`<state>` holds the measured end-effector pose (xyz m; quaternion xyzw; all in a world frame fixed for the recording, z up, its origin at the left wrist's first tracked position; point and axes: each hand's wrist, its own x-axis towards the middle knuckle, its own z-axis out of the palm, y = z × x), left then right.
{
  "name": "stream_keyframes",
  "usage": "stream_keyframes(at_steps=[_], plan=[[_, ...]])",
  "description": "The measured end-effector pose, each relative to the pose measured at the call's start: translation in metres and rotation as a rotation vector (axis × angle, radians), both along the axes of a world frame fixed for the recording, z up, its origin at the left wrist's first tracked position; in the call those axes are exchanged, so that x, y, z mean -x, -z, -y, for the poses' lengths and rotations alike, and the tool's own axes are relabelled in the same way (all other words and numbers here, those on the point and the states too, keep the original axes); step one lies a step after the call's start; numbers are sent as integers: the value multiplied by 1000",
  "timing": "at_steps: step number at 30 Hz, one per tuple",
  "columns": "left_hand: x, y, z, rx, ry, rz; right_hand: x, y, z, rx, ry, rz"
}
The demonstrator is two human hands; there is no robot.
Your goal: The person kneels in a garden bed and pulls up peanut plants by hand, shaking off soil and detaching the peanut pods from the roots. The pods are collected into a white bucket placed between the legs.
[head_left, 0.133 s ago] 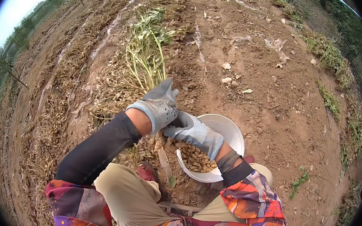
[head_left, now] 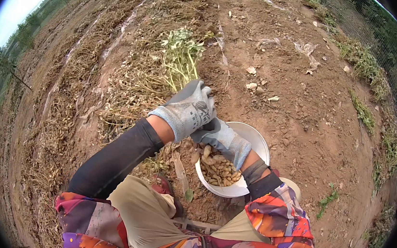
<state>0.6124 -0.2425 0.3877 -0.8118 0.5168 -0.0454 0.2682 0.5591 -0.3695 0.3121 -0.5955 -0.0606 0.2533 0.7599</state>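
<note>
Where the 2 gloved hands meet above the bowl (head_left: 255,135), much of the grip is hidden. Left hand (head_left: 188,109), in a grey glove, is closed round the base of a peanut plant (head_left: 181,57); its fingers curl under the stems and cannot be seen singly. Right hand (head_left: 221,138), also gloved, lies just beside and partly beneath the left; its fingers point toward the plant's root end, but whether they pinch a pod or only press against the roots cannot be told, since the left glove covers them. Green stems and leaves fan upward from the left hand over the soil (head_left: 306,111); the root end is masked by both gloves. Below the hands, the white bowl rests on the ground between the knees, holding pale peanuts (head_left: 220,170); its near rim is cut off by the right forearm and a patterned sleeve (head_left: 280,220). Dry uprooted plants (head_left: 124,92) lie in a row to the left, their detail blurred by the lens curve. Small stones and scraps dot the bare earth to the right. Dark fisheye border hides the outer field.
</note>
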Motion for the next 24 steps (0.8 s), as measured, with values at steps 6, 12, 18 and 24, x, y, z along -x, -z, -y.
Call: stream_keyframes(at_steps=[6,12,18,24], plan=[[6,-34,-60,961,-173,-16,13,-4,15,7,234,-108],[39,97,-149,873,-664,-380,7,-13,8,-68,291,85],[175,249,-225,295,-1122,-344,-24,-1,104,-528,500,206],[326,308,-304,-109,-1725,-559,-27,16,117,-390,576,373]])
